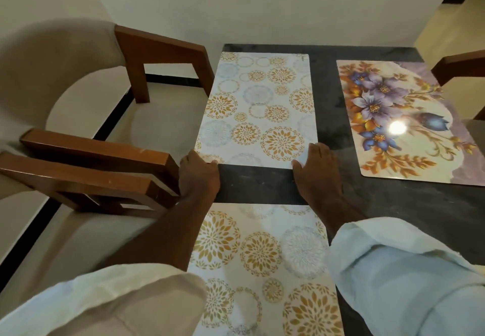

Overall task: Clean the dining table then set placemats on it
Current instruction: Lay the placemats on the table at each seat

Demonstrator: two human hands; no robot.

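Your left hand (200, 175) and right hand (315, 170) are on the near corners of the far circle placemat (258, 104), far left on the dining table (257, 186). Right fingers flat, together, pressing. Left fingers bent at the corner; can't tell if pinching. Near circle placemat (262, 257) and floral placemat (404, 120) on the right already lie flat. Table looks clean. Probably only squaring left.
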